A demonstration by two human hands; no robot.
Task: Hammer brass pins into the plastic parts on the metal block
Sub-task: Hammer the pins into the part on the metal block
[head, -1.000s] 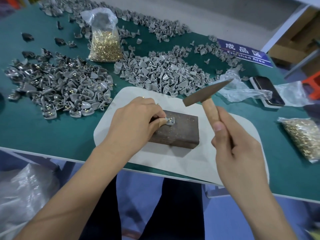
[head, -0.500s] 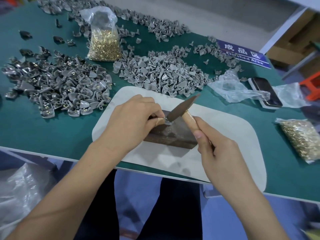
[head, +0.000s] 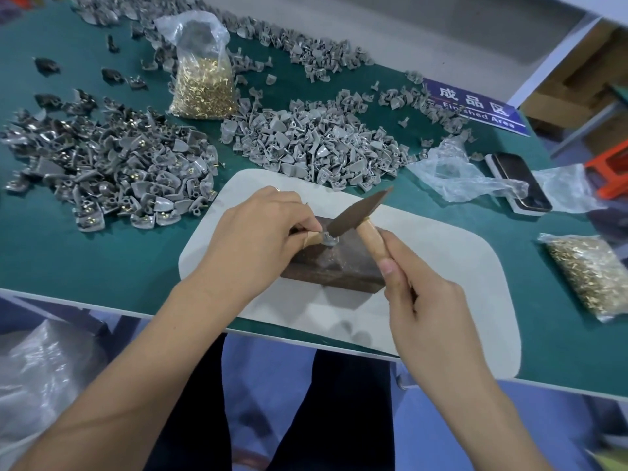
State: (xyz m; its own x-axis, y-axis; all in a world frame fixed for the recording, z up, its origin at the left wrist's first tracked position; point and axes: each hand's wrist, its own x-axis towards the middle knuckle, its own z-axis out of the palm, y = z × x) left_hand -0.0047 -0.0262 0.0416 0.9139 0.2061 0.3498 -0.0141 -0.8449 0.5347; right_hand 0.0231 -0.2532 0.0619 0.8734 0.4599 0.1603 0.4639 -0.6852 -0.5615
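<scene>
A rusty brown metal block (head: 343, 266) lies on a white mat (head: 441, 266) near the table's front edge. My left hand (head: 258, 236) pinches a small grey plastic part (head: 329, 240) on the block's top. My right hand (head: 424, 300) grips the wooden handle of a hammer (head: 360, 212), whose dark head rests down on the part. The brass pin under the head is hidden.
A pile of grey parts with brass pins (head: 112, 164) lies at the left, a pile of plain grey parts (head: 316, 144) behind the mat. Bags of brass pins (head: 204, 86) (head: 591, 270) stand at the back and right. A phone (head: 520, 185) and a blue sign (head: 475, 107) lie right.
The hammer came down from its raised position onto the part on the block and stays there. My left hand kept its pinch on the part.
</scene>
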